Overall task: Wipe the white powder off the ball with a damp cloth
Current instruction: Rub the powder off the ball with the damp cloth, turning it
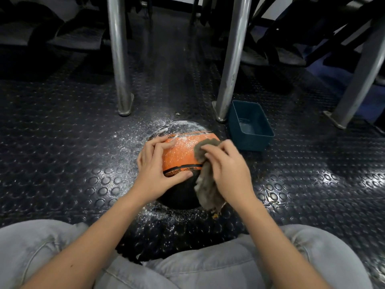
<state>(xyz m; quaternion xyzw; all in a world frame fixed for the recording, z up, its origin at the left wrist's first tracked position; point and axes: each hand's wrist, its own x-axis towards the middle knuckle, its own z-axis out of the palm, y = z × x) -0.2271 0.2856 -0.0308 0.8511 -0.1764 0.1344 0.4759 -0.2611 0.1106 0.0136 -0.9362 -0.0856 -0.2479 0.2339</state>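
An orange and black ball (180,151) sits on the studded dark floor in front of my knees. White powder streaks its far black top. My left hand (155,167) rests spread on the ball's left side, fingers curved over the surface, thumb along the lower black band. My right hand (226,170) grips a grey-brown cloth (206,184) and presses it against the ball's right side. The cloth hangs down below my palm to the floor.
A dark teal tub (251,126) with a little water stands just right of the ball. Two metal legs (120,59) (233,59) rise behind the ball, a third (362,76) at far right. Spilled powder (133,136) dusts the floor around the ball. My grey-trousered knees fill the bottom edge.
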